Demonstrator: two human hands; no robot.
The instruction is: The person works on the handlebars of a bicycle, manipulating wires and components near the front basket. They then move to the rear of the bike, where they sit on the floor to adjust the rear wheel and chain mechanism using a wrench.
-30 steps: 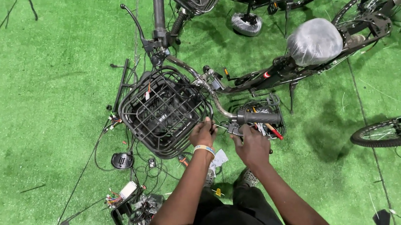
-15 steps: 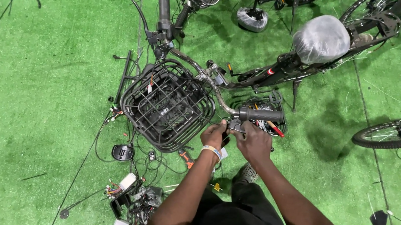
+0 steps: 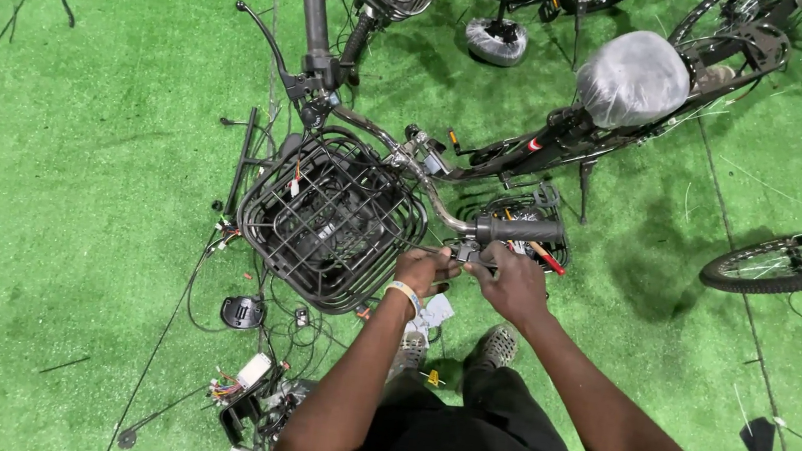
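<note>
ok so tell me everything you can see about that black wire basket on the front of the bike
The wire basket is a black metal mesh tub with a thicker rounded rim, open at the top and seen from above. It sits in front of the curved handlebar, over green turf. A small tag hangs inside its far edge. Loose cables lie beneath and beside it. The left hand works close to its near rim; contact is unclear.

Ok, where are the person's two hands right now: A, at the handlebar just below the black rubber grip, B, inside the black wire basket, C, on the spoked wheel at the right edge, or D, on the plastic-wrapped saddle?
A: the left hand and right hand meet at a small fitting on the handlebar beside the black rubber grip, next to the black wire basket.
</note>
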